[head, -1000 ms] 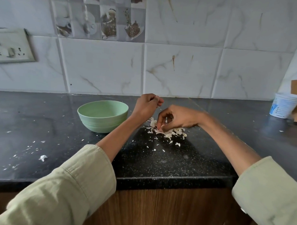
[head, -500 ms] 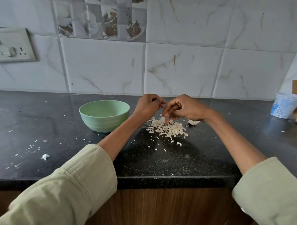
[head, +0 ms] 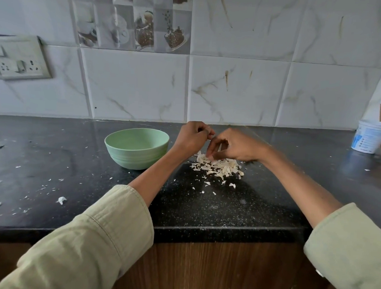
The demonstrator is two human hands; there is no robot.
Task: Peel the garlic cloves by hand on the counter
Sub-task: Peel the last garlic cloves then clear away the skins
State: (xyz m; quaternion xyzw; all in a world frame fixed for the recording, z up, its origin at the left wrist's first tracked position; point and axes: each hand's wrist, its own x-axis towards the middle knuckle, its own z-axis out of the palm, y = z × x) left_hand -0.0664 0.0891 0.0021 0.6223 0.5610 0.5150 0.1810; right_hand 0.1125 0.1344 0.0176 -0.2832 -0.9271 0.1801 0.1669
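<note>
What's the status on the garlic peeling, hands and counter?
Left hand curled, clove not visible. Right hand fingertips down on the skins. Green bowl left of the hands, nothing blocking.

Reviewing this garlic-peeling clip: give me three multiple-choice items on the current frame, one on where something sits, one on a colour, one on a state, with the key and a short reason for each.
1. Where is the pile of garlic skins relative to the bowl?
A. Inside it
B. On the counter to its right
C. On the counter to its left

2. What colour is the bowl?
A. Pale green
B. Red
C. Black

3. What is the right hand doing?
A. Resting flat on the counter, away from the pile
B. Gripping the bowl's rim
C. Reaching down with its fingertips at the top of the pile

Key: 1 B, the skins lie on the dark counter beside the bowl, under the hands. 2 A, its wall and inside are pale green. 3 C, its curled fingers meet the skins, while the left hand is held curled just above.
</note>
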